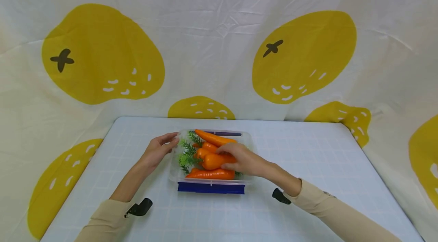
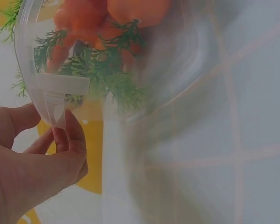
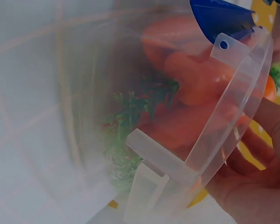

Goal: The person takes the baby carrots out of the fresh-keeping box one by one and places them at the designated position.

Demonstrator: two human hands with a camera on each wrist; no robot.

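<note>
A clear plastic food container (image 1: 174, 175) with dark blue side clips (image 1: 211, 188) sits on the table, filled with several toy carrots with green leafy tops. At its left end, my left hand (image 1: 161, 149) holds the rim; in the left wrist view, its fingers (image 2: 73, 135) and thumb lie around a clear flap. Reaching in from the right, my right hand (image 1: 244, 158) grips an orange carrot (image 1: 213, 161) in the middle of the pile. Another carrot (image 1: 212, 135) lies along the back rim, and one more (image 1: 212, 174) lies along the front.
The container stands on a white table (image 1: 308, 181) with a pale grid pattern. Behind and around hangs a white cloth (image 1: 212, 56) printed with large yellow fruit. A dark wrist camera (image 1: 140, 207) sticks out from the left sleeve and another (image 1: 281, 195) from the right.
</note>
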